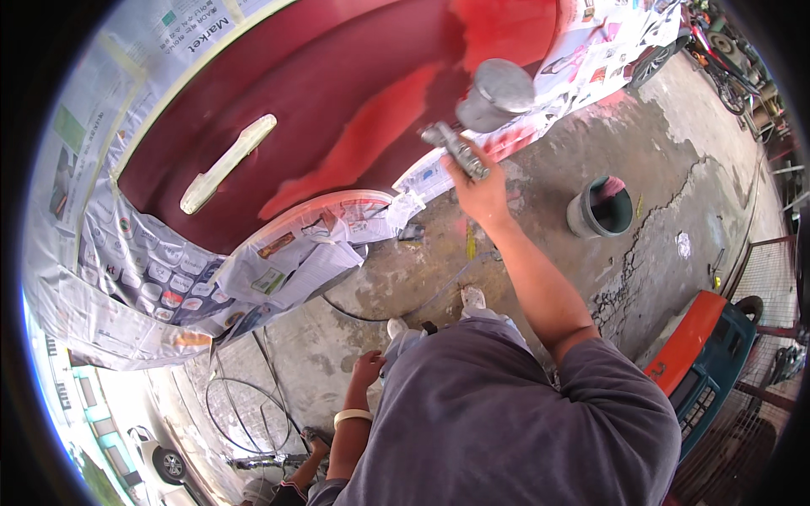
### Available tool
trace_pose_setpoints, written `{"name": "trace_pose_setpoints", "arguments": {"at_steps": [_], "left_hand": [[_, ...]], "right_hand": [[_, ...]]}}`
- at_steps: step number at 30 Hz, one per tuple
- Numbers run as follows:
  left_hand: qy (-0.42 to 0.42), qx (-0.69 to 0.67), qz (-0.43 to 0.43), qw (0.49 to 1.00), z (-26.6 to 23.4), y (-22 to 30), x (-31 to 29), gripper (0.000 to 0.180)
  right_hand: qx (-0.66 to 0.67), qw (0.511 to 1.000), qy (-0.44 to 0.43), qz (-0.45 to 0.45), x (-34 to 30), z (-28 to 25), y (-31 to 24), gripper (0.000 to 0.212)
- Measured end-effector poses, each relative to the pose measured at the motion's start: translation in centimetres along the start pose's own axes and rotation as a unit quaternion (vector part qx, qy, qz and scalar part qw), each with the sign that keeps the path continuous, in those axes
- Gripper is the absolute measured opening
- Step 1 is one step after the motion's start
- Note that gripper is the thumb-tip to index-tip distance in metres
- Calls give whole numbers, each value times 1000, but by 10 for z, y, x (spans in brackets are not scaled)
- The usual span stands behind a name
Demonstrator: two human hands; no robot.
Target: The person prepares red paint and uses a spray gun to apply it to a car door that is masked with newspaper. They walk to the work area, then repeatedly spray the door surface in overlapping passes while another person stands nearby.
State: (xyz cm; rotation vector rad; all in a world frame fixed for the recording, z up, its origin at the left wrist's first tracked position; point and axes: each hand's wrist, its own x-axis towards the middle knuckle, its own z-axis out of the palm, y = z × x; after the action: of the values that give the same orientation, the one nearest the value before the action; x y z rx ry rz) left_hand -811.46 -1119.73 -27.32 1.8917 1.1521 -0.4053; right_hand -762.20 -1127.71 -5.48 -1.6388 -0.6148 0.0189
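Observation:
My right hand (483, 190) is wrapped round the handle of a paint spray gun (460, 153), raised in front of a car's red side panel (329, 93). On top of the gun sits a grey metal paint cup (499, 91). Brighter red patches (363, 135) stand out against the panel's darker red. Pale masking tape covers a door handle (228, 164), and newspaper (312, 244) masks the car around the panel and the wheel arch. By my thigh hangs my left hand (369, 368), with a pale band on the wrist, its fingers loosely apart and holding nothing.
A bucket (582, 215) with a pinkish cloth stands on the cracked concrete at the right. Hoses (354, 318) run along the floor. An orange-and-teal car bumper (692, 346) lies lower right. Another person's hand (316, 443) shows lower left. A motorcycle (730, 93) is far right.

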Motion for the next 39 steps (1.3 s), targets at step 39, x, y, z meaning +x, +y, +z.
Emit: {"name": "trace_pose_setpoints", "arguments": {"at_steps": [39], "left_hand": [[-66, -20, -53, 996, -107, -170, 41, 41]], "right_hand": [[22, 999, 0, 48, -161, 143, -71, 51]]}}
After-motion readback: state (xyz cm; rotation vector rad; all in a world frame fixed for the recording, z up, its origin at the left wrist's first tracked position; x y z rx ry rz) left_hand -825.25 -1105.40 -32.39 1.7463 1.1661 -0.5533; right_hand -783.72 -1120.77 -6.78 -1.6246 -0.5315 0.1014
